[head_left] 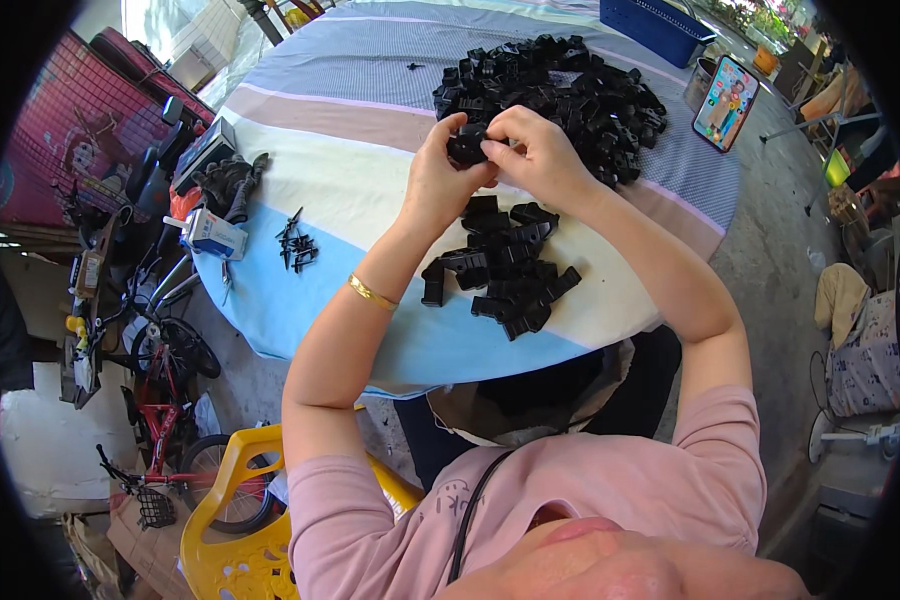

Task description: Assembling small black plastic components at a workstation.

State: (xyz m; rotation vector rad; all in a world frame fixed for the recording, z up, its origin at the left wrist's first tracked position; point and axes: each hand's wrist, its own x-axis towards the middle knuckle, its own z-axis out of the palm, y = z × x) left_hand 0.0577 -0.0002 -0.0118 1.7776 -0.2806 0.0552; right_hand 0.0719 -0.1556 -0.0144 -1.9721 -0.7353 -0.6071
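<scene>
Above the striped tablecloth, both my hands are closed around one small black plastic part (465,146). My left hand (438,172) grips it from the left side. On its right, the thumb and fingers of my right hand (532,152) pinch it; the fingers cover much of it, so its full shape is hidden. Just beyond my hands lies a large heap of similar black plastic parts (610,120). A smaller pile of black plastic parts (510,265) sits nearer, between my forearms. Left of my left forearm is a little cluster of thin black pieces (296,245).
The round table wears a striped cloth (320,190). A phone (727,103) stands propped at the right edge, near a blue basket (655,30). On the left edge are a blue-and-white carton (215,235) and a dark bundle (228,185). An open bag (570,400) rests at my lap.
</scene>
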